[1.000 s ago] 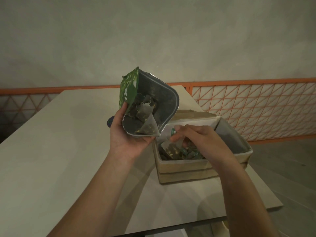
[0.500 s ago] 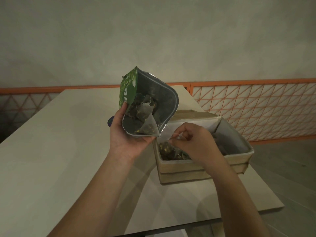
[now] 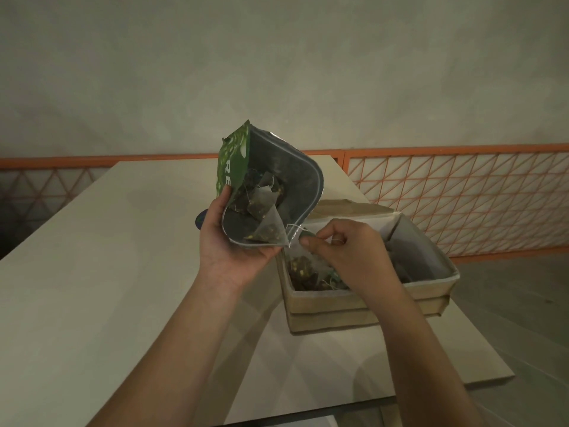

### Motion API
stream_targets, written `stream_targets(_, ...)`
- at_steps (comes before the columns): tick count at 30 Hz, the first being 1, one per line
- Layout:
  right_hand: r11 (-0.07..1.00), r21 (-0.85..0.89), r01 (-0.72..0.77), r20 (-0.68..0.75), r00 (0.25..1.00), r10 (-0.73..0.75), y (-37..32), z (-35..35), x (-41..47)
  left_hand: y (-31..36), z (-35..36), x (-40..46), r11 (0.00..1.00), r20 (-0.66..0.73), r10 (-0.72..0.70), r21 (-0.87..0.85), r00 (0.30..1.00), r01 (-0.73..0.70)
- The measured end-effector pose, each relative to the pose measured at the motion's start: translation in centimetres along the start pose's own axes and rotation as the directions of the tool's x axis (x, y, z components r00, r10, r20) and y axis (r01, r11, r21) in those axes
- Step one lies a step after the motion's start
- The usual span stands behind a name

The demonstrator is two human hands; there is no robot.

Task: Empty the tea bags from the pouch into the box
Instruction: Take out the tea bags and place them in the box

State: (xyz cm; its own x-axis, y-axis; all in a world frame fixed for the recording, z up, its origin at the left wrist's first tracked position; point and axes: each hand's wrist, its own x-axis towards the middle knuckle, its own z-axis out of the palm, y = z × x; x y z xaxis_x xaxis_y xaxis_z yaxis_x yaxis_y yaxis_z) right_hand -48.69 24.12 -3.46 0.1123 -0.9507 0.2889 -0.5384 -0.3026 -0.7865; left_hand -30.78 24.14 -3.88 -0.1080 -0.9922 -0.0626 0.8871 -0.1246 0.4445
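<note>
Glossy foil-lined pouch (image 3: 286, 183), matt cardboard box (image 3: 354, 306)

Table (image 3: 92, 288) at frame left lies bare, free passage for my hands. Pouch (image 3: 277, 180) overhangs the box (image 3: 354, 309) mouth's left side; its right side is unobstructed.

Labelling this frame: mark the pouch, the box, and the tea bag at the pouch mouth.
pouch (image 3: 303, 183), head view, on its dark inner wall.
box (image 3: 354, 302), head view, on its near outer wall.
tea bag (image 3: 271, 231), head view, on its mesh face at the pouch mouth.
</note>
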Motion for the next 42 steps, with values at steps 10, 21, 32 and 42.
stream_targets(10,0.991,-0.112,-0.066,0.022,0.997,0.069,0.2,-1.8,-0.2,0.1,0.2,0.0,1.000,0.016,-0.007,-0.005,1.000,0.007)
stream_targets(21,0.946,-0.321,0.048,0.035,0.999,-0.039,1.1,-2.2,0.1,0.1,-0.1,0.1,1.000,0.010,-0.008,0.010,1.000,0.008)
stream_targets(32,0.983,0.002,0.184,-0.017,0.983,-0.184,-2.4,0.3,-1.7,0.1,0.4,-0.2,0.999,0.062,-0.023,0.049,0.998,0.020)
stream_targets(42,0.876,0.480,0.045,-0.212,0.975,0.066,-1.6,-5.8,-0.8,0.0,0.2,-0.2,1.000,0.078,0.009,0.021,0.997,-0.011)
